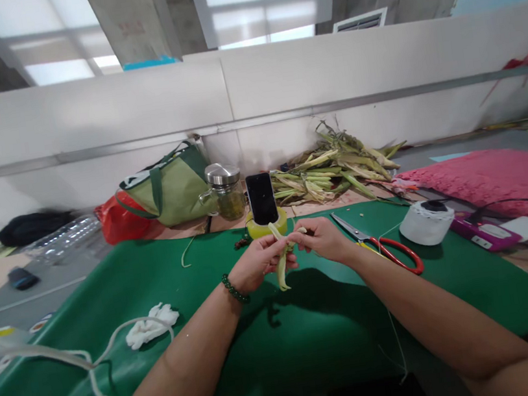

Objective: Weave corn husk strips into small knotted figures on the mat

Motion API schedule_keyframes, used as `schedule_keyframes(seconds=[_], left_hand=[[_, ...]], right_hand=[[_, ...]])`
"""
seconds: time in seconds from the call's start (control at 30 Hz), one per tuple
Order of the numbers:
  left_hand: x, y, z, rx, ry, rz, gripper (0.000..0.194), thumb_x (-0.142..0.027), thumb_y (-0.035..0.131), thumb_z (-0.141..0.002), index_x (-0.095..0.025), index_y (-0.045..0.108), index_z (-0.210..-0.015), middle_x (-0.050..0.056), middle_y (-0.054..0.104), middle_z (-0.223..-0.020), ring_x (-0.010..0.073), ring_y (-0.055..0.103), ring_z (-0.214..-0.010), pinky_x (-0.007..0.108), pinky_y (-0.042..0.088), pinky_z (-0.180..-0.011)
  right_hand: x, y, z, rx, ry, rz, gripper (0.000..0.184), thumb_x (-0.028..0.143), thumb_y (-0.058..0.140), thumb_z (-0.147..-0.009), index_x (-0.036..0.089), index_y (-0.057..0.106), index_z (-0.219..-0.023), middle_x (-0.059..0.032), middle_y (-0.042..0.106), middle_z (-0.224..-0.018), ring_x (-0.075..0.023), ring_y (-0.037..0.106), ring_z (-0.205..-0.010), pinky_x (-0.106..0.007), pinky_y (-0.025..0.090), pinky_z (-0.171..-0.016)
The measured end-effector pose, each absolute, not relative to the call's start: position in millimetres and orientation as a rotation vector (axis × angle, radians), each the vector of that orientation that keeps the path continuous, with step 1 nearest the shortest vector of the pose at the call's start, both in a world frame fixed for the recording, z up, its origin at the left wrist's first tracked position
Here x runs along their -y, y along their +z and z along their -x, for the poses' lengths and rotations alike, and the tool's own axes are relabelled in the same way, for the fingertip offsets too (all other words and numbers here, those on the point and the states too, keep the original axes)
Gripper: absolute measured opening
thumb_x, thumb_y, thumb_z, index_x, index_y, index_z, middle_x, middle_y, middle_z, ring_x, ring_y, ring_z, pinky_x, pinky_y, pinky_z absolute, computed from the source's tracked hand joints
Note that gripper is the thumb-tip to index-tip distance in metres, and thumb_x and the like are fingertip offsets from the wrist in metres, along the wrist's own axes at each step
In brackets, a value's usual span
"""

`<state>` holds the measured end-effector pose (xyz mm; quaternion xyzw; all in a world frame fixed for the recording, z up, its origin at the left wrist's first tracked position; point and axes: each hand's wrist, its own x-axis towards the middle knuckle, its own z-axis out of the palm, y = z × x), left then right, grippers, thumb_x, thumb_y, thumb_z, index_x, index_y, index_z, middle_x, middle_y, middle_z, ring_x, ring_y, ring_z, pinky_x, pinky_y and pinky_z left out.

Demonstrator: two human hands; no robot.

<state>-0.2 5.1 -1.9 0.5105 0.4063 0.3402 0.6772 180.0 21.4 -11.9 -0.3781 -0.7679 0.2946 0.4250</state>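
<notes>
Over the green mat (324, 347), my left hand (268, 254) pinches a pale green-yellow strip of plant husk (282, 271), folded or twisted, its ends sticking out above and below the fingers. Fingers of my right hand (317, 239) are closed on the same piece at its upper right, close against the left hand. What the fingertips cover is hidden. Scissors (389, 252) with red handles lie just right of my right hand. Beyond them stands a spool of white thread (427, 224), with a thin strand trailing from it.
A phone (262, 199) leans upright on a yellow tape roll (253, 227) ahead. Behind are a glass mug (228, 196), a green bag (177, 187) and a heap of husks (334, 172). White tissue (151, 325) and a white cable (94, 366) lie left; pink cloth (498, 185) lies right.
</notes>
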Motion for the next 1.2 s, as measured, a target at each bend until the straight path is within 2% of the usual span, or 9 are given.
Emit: schedule_keyframes(seconds=[0.13,0.27,0.4,0.53,0.63,0.77,1.0,1.2], left_hand=[[-2.4,-0.6,-0.2,-0.891,0.698,-1.175,0.039,-0.047,0.073,-0.07,-0.014,0.062,-0.087,-0.003,0.06,-0.056,0.0121,0.066,-0.053,0.019,0.045,-0.049],[-1.2,-2.9,-1.1,-0.849,0.616,-1.101,0.039,-0.045,0.07,-0.075,-0.015,0.06,-0.098,0.002,0.067,-0.066,0.0159,0.07,-0.061,0.02,0.048,-0.05],[-1.9,-6.1,-2.5,-0.753,0.58,-1.016,0.038,-0.046,0.069,-0.076,-0.014,0.057,-0.092,0.004,0.068,-0.068,0.0154,0.069,-0.06,0.019,0.049,-0.05],[-4.1,-9.7,-5.3,-0.738,0.593,-0.999,0.036,-0.046,0.07,-0.075,-0.014,0.055,-0.083,0.001,0.065,-0.057,0.0135,0.066,-0.052,0.018,0.047,-0.046],[-5.9,-12.0,-6.7,-0.813,0.634,-1.058,0.036,-0.046,0.072,-0.073,-0.013,0.057,-0.079,0.001,0.064,-0.053,0.0137,0.065,-0.048,0.018,0.046,-0.044],[-7.0,-11.1,-4.7,-0.878,0.732,-1.16,0.037,-0.045,0.076,-0.067,-0.011,0.063,-0.074,0.003,0.066,-0.055,0.0139,0.065,-0.05,0.02,0.048,-0.049],[-7.7,-6.6,2.5,-0.914,0.764,-1.275,0.037,-0.044,0.08,-0.061,-0.01,0.067,-0.07,0.004,0.067,-0.059,0.0134,0.064,-0.055,0.026,0.052,-0.059],[-9.4,-3.8,7.2,-0.945,0.729,-1.292,0.038,-0.045,0.08,-0.058,-0.011,0.067,-0.068,0.005,0.068,-0.059,0.0149,0.064,-0.055,0.026,0.051,-0.055]], right_hand=[[-24.0,-15.5,-180.2,1.882,0.771,0.944,0.037,0.046,0.058,-0.081,0.018,0.049,-0.059,0.0027,0.052,-0.052,-0.0092,0.045,-0.047,-0.021,0.034,-0.046],[-26.4,-22.6,-180.7,1.886,0.709,0.949,0.039,0.045,0.059,-0.082,0.018,0.046,-0.058,0.0034,0.048,-0.054,-0.0086,0.04,-0.051,-0.021,0.032,-0.047],[-25.5,-26.5,-179.5,1.884,0.691,0.928,0.038,0.044,0.056,-0.085,0.018,0.047,-0.06,0.0034,0.047,-0.055,-0.0086,0.039,-0.052,-0.022,0.031,-0.049],[-22.9,-24.0,-178.0,1.916,0.737,0.907,0.037,0.045,0.052,-0.087,0.017,0.051,-0.062,0.0028,0.051,-0.055,-0.0082,0.041,-0.05,-0.021,0.031,-0.048],[-21.0,-20.2,-177.0,1.935,0.634,0.955,0.039,0.043,0.051,-0.087,0.017,0.052,-0.059,0.0019,0.052,-0.054,-0.0086,0.042,-0.05,-0.021,0.03,-0.049],[-19.0,-15.5,-176.1,1.864,0.562,1.04,0.041,0.043,0.051,-0.085,0.018,0.047,-0.053,0.0026,0.046,-0.047,-0.0091,0.041,-0.046,-0.022,0.03,-0.048],[-20.7,-14.8,-177.9,1.805,0.607,1.108,0.046,0.048,0.053,-0.082,0.019,0.043,-0.049,0.0031,0.045,-0.042,-0.0093,0.04,-0.044,-0.023,0.032,-0.048],[-22.6,-13.1,-179.0,1.75,0.666,1.1,0.049,0.054,0.055,-0.08,0.019,0.045,-0.047,0.0029,0.045,-0.04,-0.0087,0.038,-0.042,-0.024,0.03,-0.047]])
